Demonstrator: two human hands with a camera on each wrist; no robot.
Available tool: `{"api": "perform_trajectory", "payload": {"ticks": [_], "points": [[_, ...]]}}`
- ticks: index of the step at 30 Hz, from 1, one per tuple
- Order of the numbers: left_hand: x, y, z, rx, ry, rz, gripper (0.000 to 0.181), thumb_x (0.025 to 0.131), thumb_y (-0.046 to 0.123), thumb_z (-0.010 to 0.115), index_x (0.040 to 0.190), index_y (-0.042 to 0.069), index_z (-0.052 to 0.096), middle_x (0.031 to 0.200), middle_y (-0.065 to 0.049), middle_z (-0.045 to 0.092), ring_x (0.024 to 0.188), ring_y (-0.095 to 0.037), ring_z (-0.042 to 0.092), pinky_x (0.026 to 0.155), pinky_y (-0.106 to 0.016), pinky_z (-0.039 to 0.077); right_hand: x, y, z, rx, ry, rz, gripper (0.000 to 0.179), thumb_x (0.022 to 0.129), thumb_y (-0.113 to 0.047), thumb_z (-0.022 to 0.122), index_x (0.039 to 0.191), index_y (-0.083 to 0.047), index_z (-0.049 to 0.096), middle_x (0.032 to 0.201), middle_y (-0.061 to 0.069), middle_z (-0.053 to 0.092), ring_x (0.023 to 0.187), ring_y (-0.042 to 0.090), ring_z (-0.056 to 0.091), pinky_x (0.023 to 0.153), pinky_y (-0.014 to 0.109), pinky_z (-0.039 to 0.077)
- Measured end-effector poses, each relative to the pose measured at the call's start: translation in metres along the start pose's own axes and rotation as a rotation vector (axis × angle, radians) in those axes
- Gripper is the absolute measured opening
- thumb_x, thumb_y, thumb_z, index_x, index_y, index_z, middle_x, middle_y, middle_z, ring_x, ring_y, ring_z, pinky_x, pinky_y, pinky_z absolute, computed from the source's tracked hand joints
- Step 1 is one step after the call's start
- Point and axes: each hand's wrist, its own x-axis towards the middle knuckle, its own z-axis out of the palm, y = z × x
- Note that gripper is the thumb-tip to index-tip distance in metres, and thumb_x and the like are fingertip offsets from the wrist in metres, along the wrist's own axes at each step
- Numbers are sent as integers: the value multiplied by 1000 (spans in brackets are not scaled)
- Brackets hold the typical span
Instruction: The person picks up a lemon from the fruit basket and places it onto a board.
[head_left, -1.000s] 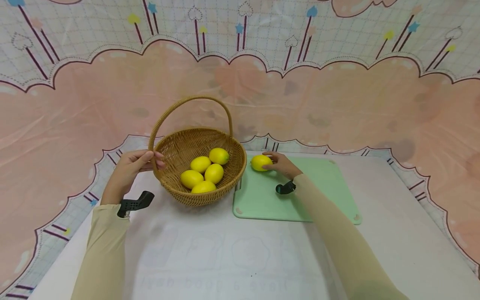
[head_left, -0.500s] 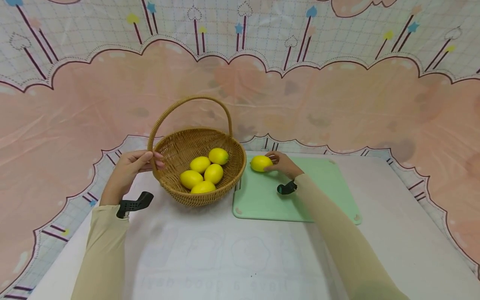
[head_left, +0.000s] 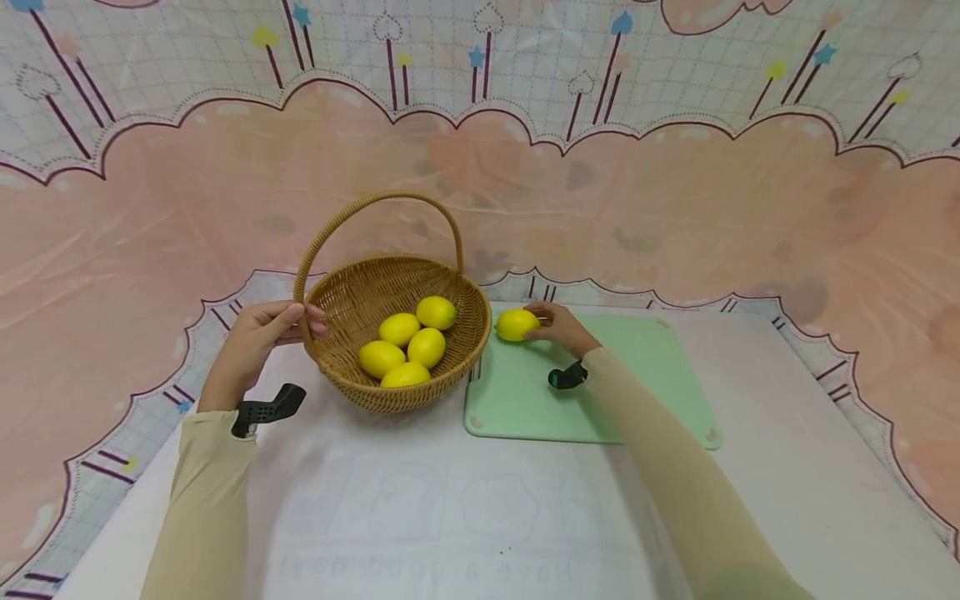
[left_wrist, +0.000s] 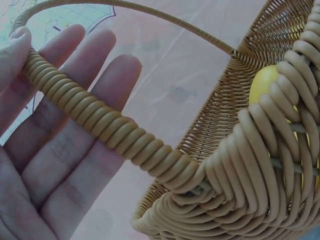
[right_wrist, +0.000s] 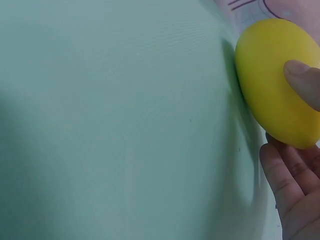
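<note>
At the left of the head view, my left hand (head_left: 251,337) grips the lower end of the wicker basket's handle (left_wrist: 95,115). In the left wrist view the thumb lies on the handle, with the fingers stretched behind it. Several lemons (head_left: 400,330) lie inside the tilted wicker basket (head_left: 386,402). My right hand (head_left: 566,331) holds a single lemon (head_left: 517,325) over the far left corner of the green cutting board (head_left: 532,408). Seen from the right wrist, its thumb presses one side of this lemon (right_wrist: 272,75), and the other fingers reach around behind.
The white table (head_left: 390,500) carries the basket on the left and the cutting board to its right, their edges close together. A printed peach-coloured cloth (head_left: 645,208) hangs right behind both. Black wrist cameras (head_left: 270,406) sit on both forearms.
My right hand and its lemon have shifted slightly left toward the basket rim. The left hand keeps its grip on the handle, and the basket looks the same.
</note>
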Motion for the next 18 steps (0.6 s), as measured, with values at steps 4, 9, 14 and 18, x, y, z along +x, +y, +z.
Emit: {"api": "perform_trajectory", "payload": {"ticks": [4, 9, 14, 18], "points": [[0, 0, 0, -18, -3, 8, 26, 99, 17, 46, 95, 12, 72, 82, 10, 73, 78, -3, 69, 74, -14, 54, 0, 0, 0, 27, -14, -2, 57, 83, -9, 71, 133, -3, 45, 141, 17, 43, 129, 32, 45, 109, 40, 38], [-1, -1, 0, -30, -8, 10, 26, 99, 17, 46, 94, 13, 72, 81, 9, 73, 77, -3, 69, 73, -15, 54, 3, -1, 1, 40, -14, 50, 59, 84, 1, 66, 137, -2, 40, 145, 20, 38, 133, 36, 40, 112, 45, 34], [0, -1, 0, -25, -5, 3, 26, 99, 17, 46, 94, 14, 72, 82, 10, 73, 78, -3, 69, 74, -14, 54, 4, 0, -1, 25, -20, 59, 60, 83, 0, 67, 137, -4, 41, 146, 19, 37, 134, 36, 39, 112, 46, 33], [0, -1, 0, -33, -4, 6, 26, 99, 17, 47, 94, 13, 72, 81, 9, 73, 78, -3, 69, 74, -14, 54, 4, 1, -2, 20, -27, 58, 61, 83, -1, 68, 137, -4, 40, 147, 18, 36, 135, 36, 37, 112, 47, 32]]}}
